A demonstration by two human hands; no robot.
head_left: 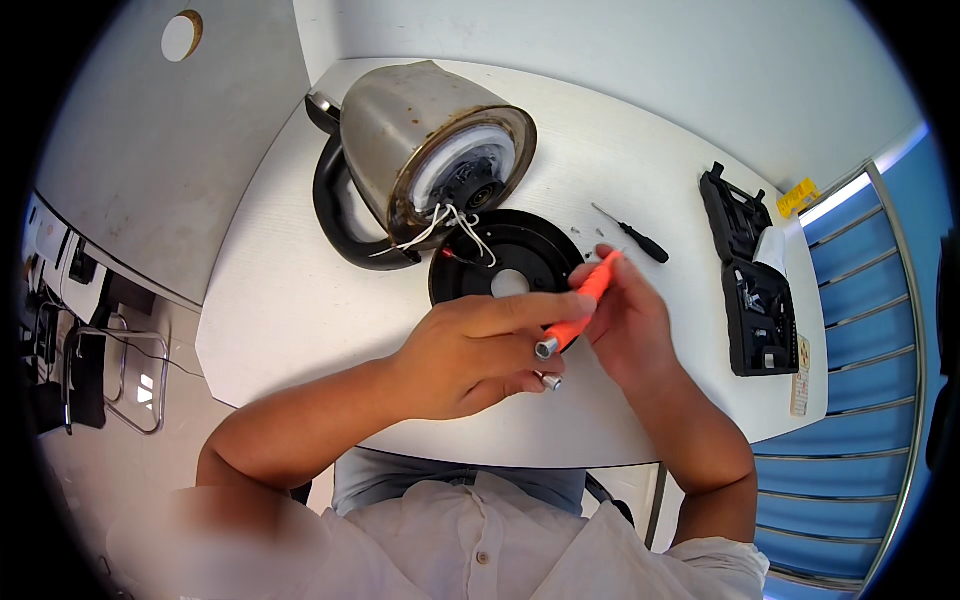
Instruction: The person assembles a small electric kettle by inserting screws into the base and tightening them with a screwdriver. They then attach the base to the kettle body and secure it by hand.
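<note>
Head view, with the clock centred on the frame: you have the orange-handled tool [596, 287] just off the middle toward 3 o'clock, slanted so its hollow metal end points toward 7 o'clock. Your left hand [475, 350] is closed around the lower part of its handle, and a second metal piece [550, 381] pokes out beside your thumb. Your right hand [632, 310] pinches the handle's upper end; its palm side is partly hidden.

Beyond your hands, the kettle [420, 115] lies on its side toward 11 o'clock, underside exposed, with white wires [462, 218] hanging to the round black cover [548, 245] near the centre. A screwdriver [645, 243] rests toward 2 o'clock; the open tool case [735, 340] sits at 3.

You seem to be at the tool-readying step, perhaps fitting its metal end. The next move would call for a steady handle, the end checked for seating, and the wires kept clear.
</note>
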